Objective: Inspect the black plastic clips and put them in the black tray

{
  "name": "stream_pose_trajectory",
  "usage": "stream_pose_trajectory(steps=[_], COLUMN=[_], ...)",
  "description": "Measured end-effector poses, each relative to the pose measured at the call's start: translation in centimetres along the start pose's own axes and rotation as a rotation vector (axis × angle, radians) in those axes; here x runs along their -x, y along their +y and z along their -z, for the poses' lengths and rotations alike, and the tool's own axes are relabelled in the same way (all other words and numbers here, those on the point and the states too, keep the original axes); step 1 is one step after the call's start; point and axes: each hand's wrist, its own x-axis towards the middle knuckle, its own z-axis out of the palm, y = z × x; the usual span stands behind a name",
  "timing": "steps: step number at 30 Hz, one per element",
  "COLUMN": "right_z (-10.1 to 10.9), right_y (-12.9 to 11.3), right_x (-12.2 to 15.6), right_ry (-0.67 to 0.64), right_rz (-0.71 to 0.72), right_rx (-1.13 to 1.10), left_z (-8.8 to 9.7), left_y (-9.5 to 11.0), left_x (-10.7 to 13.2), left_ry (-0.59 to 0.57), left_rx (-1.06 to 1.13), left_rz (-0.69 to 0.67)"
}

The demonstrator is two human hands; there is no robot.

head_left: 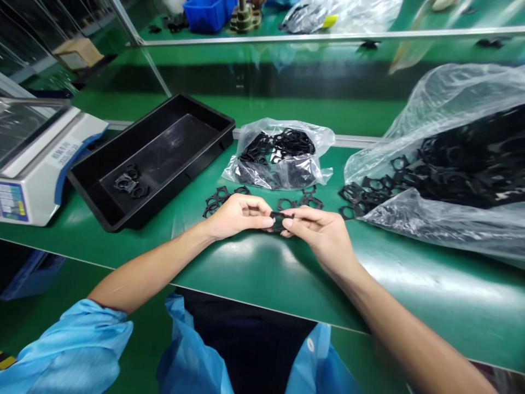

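Between my two hands, above the green table (246,268), is a small black plastic ring-shaped part (278,223). My left hand (245,216) pinches its left end between thumb and fingers. On its right end, the thumb and fingers of my right hand (318,230) are closed in the same way. Loose black ring parts (211,207) lie just beyond my left hand, and a few more loose rings (287,204) lie behind my right hand. Farther back sits a clear plastic bag (324,137) filled with similar black rings.
A black tray (180,128) holding a few parts stands at the left, beside a white scale (41,158). To the right, a large plastic bag (447,230) spills black parts. Behind the table's rail are a blue bin (205,15) and a cardboard box (77,53).
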Motion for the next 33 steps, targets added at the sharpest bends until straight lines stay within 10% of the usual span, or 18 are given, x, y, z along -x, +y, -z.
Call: stream_pose_trajectory(steps=[33], right_z=[-0.1], right_y=[0.4], right_x=[0.1], right_ry=[-0.002], right_rz=[0.219], right_rx=[0.235], left_z=[-1.4], left_y=[-1.0], left_x=[0.3], left_ry=[0.153], left_rx=[-0.072], left_rz=[-0.125])
